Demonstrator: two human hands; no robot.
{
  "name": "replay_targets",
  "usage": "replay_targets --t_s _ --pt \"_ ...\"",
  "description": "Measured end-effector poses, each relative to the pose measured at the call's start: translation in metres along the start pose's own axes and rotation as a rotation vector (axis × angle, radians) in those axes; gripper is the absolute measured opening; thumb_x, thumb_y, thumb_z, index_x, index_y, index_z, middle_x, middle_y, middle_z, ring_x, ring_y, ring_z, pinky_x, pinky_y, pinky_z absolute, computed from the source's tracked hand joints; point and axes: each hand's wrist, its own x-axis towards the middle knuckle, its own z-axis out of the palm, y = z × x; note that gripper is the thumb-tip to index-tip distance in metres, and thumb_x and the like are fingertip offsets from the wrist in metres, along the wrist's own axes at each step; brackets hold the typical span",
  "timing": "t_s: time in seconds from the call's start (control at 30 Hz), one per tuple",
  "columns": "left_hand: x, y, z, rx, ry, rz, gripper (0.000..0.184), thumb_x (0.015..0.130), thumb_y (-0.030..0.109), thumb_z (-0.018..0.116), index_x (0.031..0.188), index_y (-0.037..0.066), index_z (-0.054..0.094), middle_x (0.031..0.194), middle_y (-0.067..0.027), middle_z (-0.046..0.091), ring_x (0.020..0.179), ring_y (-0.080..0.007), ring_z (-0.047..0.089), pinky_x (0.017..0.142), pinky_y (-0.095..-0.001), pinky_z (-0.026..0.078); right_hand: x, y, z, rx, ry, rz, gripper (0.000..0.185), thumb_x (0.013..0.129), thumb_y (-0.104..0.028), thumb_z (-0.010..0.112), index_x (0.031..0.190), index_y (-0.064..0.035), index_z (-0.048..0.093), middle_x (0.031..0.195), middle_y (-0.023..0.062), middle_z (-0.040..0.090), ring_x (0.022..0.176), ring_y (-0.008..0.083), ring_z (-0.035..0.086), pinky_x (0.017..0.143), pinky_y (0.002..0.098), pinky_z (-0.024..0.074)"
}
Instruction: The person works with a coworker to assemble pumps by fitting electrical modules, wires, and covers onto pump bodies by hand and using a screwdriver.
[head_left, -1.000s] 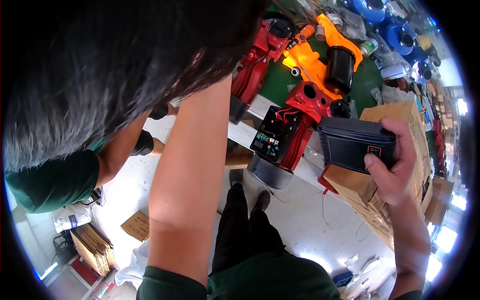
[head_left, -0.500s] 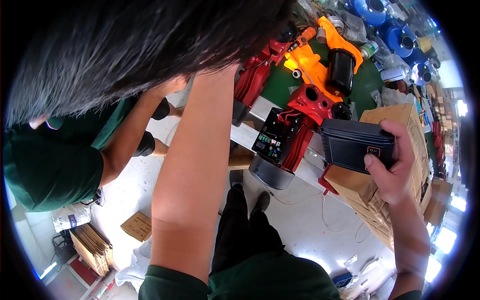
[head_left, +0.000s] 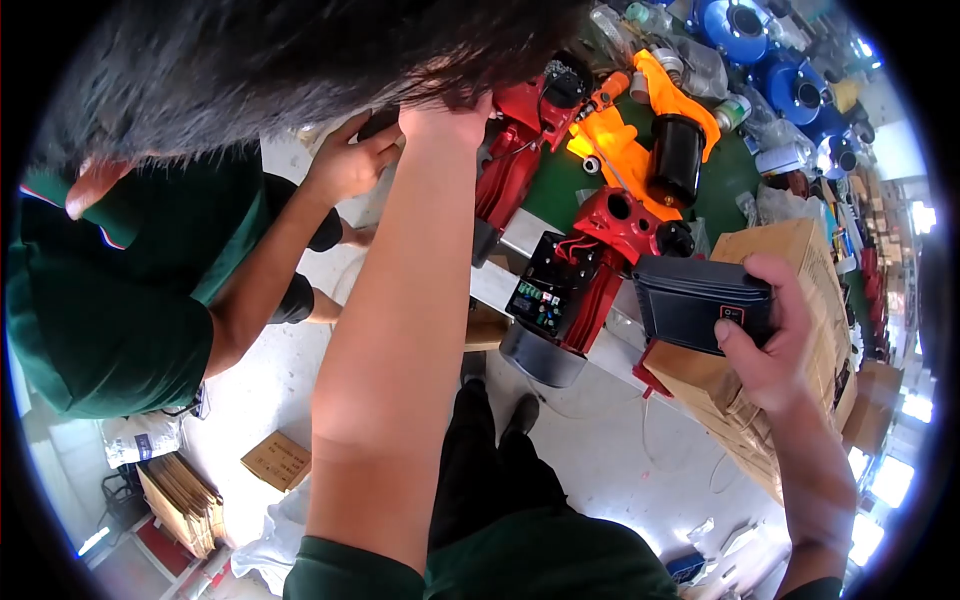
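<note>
My right hand (head_left: 772, 345) grips a black ribbed cover (head_left: 700, 305) with a small orange-edged panel, its thumb on the face. Left of the cover, a red machine body (head_left: 597, 295) lies on the bench with its black housing (head_left: 552, 275) open, showing a circuit board and red wires. My left arm reaches up and away; my left hand (head_left: 440, 110) is partly covered by a co-worker's dark hair, and its fingers cannot be made out. Near it is a second red machine (head_left: 508, 170).
A co-worker (head_left: 110, 300) in green leans in at the left, a hand (head_left: 350, 160) near my forearm. Orange gloves (head_left: 615, 145), a black cylinder (head_left: 677, 160) and blue round parts (head_left: 730, 28) lie on the green bench. A cardboard box (head_left: 780, 250) stands at the right.
The co-worker's head has shifted up, uncovering more of my left wrist and the co-worker's hand. My right hand and the black cover have moved slightly left.
</note>
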Motion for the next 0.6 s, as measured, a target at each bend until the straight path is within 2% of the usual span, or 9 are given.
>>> replay_targets --t_s 0.03,0.13,0.17,0.27,0.4,0.5,0.6 --pt "0.001 -0.001 -0.001 0.011 -0.013 0.001 0.025 0.104 0.016 0.049 0.122 0.006 0.065 0.113 -0.0115 0.067 0.096 -0.0249 0.062 0.112 -0.0528 0.046 0.000 0.000 0.001 -0.004 0.003 0.001 0.062 0.082 0.010 0.070 0.140 -0.0014 0.052 0.124 0.0075 0.059 0.112 0.0139 0.061 0.101 0.0306 0.0491" --pt "-0.001 0.001 -0.001 0.073 -0.040 -0.024 0.014 0.099 0.005 0.045 0.099 0.003 0.059 0.086 -0.0103 0.055 0.074 -0.0223 0.050 0.109 -0.0522 0.049 0.000 -0.002 0.001 -0.015 0.004 0.001 0.061 0.081 0.010 0.070 0.139 -0.0016 0.053 0.123 0.0073 0.059 0.111 0.0138 0.061 0.100 0.0303 0.0493" --pt "-0.012 -0.004 0.001 0.127 -0.047 0.053 0.009 0.093 -0.003 0.044 0.091 0.001 0.051 0.080 -0.0086 0.048 0.070 -0.0219 0.047 0.105 -0.0525 0.051 0.000 -0.002 0.001 -0.018 0.004 0.000 0.061 0.081 0.010 0.070 0.139 -0.0016 0.053 0.123 0.0073 0.059 0.111 0.0138 0.062 0.100 0.0302 0.0494" --pt "-0.013 -0.009 0.000 0.138 -0.077 0.110 0.009 0.091 -0.006 0.047 0.091 0.001 0.053 0.080 -0.0090 0.049 0.069 -0.0225 0.046 0.104 -0.0524 0.052 0.000 -0.001 0.001 -0.025 0.009 -0.015 0.061 0.081 0.010 0.070 0.139 -0.0016 0.053 0.122 0.0075 0.059 0.111 0.0137 0.062 0.100 0.0300 0.0494" --pt "-0.020 -0.010 0.004 0.101 -0.004 0.094 0.006 0.096 -0.001 0.047 0.096 0.001 0.053 0.084 -0.0089 0.054 0.075 -0.0207 0.056 0.102 -0.0467 0.054 0.000 0.000 0.000 -0.025 0.009 -0.016 0.061 0.081 0.010 0.070 0.139 -0.0016 0.053 0.122 0.0075 0.059 0.110 0.0135 0.062 0.099 0.0299 0.0495" --pt "-0.030 -0.007 -0.003 0.159 -0.051 0.078 0.007 0.100 0.004 0.048 0.099 0.003 0.054 0.086 -0.0066 0.058 0.078 -0.0195 0.060 0.095 -0.0421 0.058 0.000 0.000 0.000 -0.015 0.015 -0.006 0.061 0.081 0.011 0.070 0.138 -0.0016 0.053 0.122 0.0075 0.059 0.110 0.0134 0.062 0.099 0.0299 0.0497" --pt "-0.042 -0.012 -0.015 0.263 0.026 -0.008 0.010 0.103 0.008 0.048 0.098 0.005 0.056 0.086 -0.0038 0.058 0.076 -0.0187 0.061 0.080 -0.0371 0.060 0.000 0.000 0.001 0.003 0.014 -0.001 0.061 0.081 0.011 0.070 0.138 -0.0016 0.053 0.122 0.0075 0.059 0.111 0.0134 0.062 0.099 0.0300 0.0498"
